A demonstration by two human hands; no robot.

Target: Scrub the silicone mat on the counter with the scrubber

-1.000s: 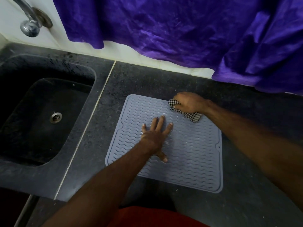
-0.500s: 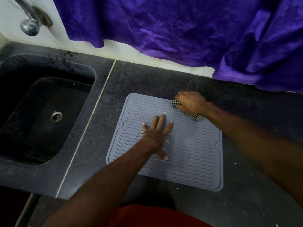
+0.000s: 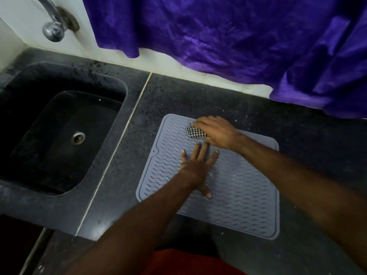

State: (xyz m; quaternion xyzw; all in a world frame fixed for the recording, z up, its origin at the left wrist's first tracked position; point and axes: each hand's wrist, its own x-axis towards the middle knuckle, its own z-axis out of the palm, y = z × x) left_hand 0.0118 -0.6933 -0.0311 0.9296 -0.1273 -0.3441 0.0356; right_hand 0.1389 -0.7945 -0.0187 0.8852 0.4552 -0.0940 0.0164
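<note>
A grey-blue silicone mat (image 3: 244,197) with a wavy ribbed pattern lies flat on the dark stone counter (image 3: 172,96). My left hand (image 3: 195,167) lies flat on the middle of the mat, fingers spread and straight, pressing it down. My right hand (image 3: 216,131) grips a black-and-white checked scrubber (image 3: 195,132) and holds it against the mat near its far edge. Part of the scrubber is hidden under my fingers.
A black sink (image 3: 59,133) with a metal drain (image 3: 78,137) is set into the counter to the left. A chrome tap (image 3: 53,26) sticks out of the white wall above it. A purple cloth (image 3: 228,42) hangs along the back wall, reaching the counter at the right.
My right hand has slid the scrubber leftward along the mat's far edge. My left hand has stayed flat on the mat.
</note>
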